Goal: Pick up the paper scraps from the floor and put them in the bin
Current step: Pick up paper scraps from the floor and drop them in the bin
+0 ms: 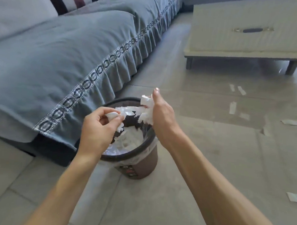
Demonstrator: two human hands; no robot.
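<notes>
Both hands over bin [137, 164]. Left hand [98, 128] pinches small paper wad [112, 115] above bin's near-left rim. Right hand [163, 116] grips crumpled paper bunch [147, 110] above bin's far rim. More paper inside bin. Loose scraps [232, 108] on floor [211, 159] right of bin, well apart. Sofa [60, 54] left of bin.

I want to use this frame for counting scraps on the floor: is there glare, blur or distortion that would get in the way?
Head view: glare on the glossy floor washes out the far paper scraps; wide-angle bending curves the sofa and the table; the crumpled paper held over the bin is overexposed, its folds mostly lost; both the left hand and the right hand look fairly sharp.
</notes>
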